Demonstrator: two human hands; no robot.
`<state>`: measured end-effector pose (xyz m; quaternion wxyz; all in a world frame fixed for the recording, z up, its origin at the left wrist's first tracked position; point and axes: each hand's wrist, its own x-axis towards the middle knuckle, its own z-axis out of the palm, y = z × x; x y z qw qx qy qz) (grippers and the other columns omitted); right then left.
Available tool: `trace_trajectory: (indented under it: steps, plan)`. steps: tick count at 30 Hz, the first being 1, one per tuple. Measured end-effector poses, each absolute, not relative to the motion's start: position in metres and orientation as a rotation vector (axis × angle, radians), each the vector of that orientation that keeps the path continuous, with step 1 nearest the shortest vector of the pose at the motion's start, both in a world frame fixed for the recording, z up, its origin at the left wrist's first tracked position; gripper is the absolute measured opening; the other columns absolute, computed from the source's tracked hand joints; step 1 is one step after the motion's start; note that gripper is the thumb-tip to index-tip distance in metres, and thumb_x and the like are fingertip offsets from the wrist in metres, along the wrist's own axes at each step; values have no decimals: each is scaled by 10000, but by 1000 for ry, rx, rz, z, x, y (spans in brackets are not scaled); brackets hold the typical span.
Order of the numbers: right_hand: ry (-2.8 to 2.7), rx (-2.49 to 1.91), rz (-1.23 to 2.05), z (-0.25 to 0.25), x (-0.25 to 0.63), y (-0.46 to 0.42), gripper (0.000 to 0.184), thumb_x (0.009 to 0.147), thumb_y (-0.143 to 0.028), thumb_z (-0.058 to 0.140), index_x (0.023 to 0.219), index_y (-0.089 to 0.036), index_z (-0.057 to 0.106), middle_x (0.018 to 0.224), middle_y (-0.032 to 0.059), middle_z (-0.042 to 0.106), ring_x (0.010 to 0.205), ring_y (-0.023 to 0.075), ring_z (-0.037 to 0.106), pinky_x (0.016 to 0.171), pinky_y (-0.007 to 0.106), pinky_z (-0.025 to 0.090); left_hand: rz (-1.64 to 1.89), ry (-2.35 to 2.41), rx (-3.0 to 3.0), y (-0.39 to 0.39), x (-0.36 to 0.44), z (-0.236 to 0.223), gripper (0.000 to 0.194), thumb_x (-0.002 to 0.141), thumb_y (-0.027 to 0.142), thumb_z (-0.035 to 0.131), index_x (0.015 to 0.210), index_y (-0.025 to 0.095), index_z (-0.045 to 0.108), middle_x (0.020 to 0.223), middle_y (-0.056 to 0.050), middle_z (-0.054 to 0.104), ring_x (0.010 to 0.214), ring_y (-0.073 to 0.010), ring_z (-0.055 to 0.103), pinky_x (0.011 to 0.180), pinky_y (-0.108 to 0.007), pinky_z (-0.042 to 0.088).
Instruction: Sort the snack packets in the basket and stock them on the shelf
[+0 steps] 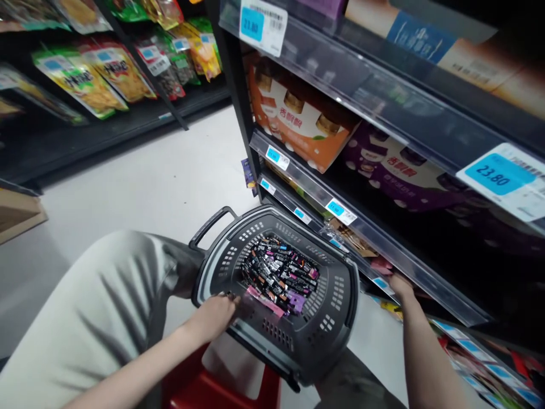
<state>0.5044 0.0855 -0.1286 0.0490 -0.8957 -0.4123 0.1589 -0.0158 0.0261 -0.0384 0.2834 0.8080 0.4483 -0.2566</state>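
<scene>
Pale, smooth flooring [200,153] runs between dark shelving units in a shop, seen from the head view. At the far left, a low shelf [128,136] carries glossy snack bags [85,82] in green, red and yellow, and an open cardboard box [19,213] lies at the edge. On the right, shelf edges with clear plastic price strips [357,113] slant down over the right forearm's reach. One large tag [502,179] reads 23.80. An orange carton [298,119] with cutouts showing the cups inside is printed 香飘飘, as is a purple carton [404,165] beside it.

Between the person's legs, clad in light, creased fabric, sits a dark plastic basket [336,307] with slotted walls, a rounded rim and a looped handle; a red stool [221,392] shows beneath it. Small shiny packets [276,272], mostly black with purple and orange patches, are heaped in the basket, a pink packet [266,304] at their near side.

The left hand [217,315] rests at the near rim, fingers bent inward beside the pink packet; whether it grips anything cannot be told. The right hand [401,286] reaches into a low shelf by a pink item [381,266], its fingers mostly hidden and their spread unclear.
</scene>
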Motion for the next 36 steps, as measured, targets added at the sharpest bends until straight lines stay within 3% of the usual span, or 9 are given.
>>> trace_trajectory:
  steps: [6, 11, 15, 21, 25, 28, 31, 34, 36]
  plan:
    - [-766, -2711, 17, -110, 483, 68, 328, 737, -177, 371, 1007, -36, 494, 1045, 260, 491, 1082, 346, 388, 861, 461, 319, -626, 1257, 2149, 22, -19, -39, 320, 749, 247, 411, 1015, 100, 514, 851, -168, 587, 798, -260, 555, 698, -367, 410]
    - [-504, -2392, -60, -95, 451, 48, 372, 750, -194, 294, 1105, -110, 359, 1043, 175, 512, 985, 262, 503, 756, 369, 456, -594, 1228, 2220, 19, -18, -30, 292, 746, 210, 408, 989, 95, 522, 806, -165, 600, 782, -264, 562, 671, -371, 417]
    - [-486, -2132, 77, -81, 421, 23, 315, 697, -214, 327, 987, -116, 400, 838, 93, 578, 782, 189, 593, 673, 322, 491, -467, 1200, 2269, 19, -15, -17, 268, 744, 234, 417, 952, 111, 532, 803, -149, 605, 777, -259, 567, 665, -365, 422]
    - [-568, -1834, 373, -51, 377, -12, 234, 543, -382, 525, 637, -175, 469, 531, -23, 528, 538, 158, 563, 550, 318, 477, -280, 1137, 2305, 13, -15, -4, 316, 706, 265, 477, 986, 126, 525, 839, -144, 601, 809, -275, 563, 686, -369, 426]
    - [-588, -1658, 596, -10, 327, -39, 248, 586, -436, 513, 605, -189, 498, 564, -6, 543, 590, 158, 561, 599, 337, 469, -162, 1082, 2179, 7, -16, 8, 367, 717, 297, 476, 1047, 138, 501, 947, -154, 578, 885, -279, 540, 741, -390, 412]
    - [-507, -1310, 994, 28, 269, -65, 273, 696, -450, 422, 720, -208, 545, 728, 24, 572, 715, 162, 553, 704, 367, 443, 237, 927, 1929, 6, -11, 25, 552, 737, 354, 468, 1233, 184, 296, 1207, -140, 415, 1036, -230, 452, 840, -358, 372]
    - [-507, -1048, 1289, 56, 211, -84, 232, 696, -407, 437, 762, -223, 561, 831, 34, 553, 749, 165, 538, 719, 354, 432, 459, 686, 1430, 7, -9, 36, 665, 741, 365, 467, 1285, 243, 105, 1268, -130, 336, 955, -171, 510, 756, -320, 435]
    - [-582, -985, 1444, 60, 174, -93, 205, 656, -343, 492, 784, -205, 575, 821, 37, 554, 727, 160, 539, 670, 310, 442, 402, 540, 1112, 7, -13, 36, 597, 686, 344, 545, 1208, 177, 308, 1032, -116, 545, 769, -146, 577, 653, -300, 470]
    - [-606, -1012, 1472, 54, 165, -94, 221, 651, -299, 522, 839, -194, 571, 861, 41, 572, 736, 156, 547, 666, 292, 445, 369, 553, 1084, 6, -19, 33, 546, 586, 309, 642, 1067, 122, 463, 919, -100, 592, 729, -151, 580, 632, -285, 472]
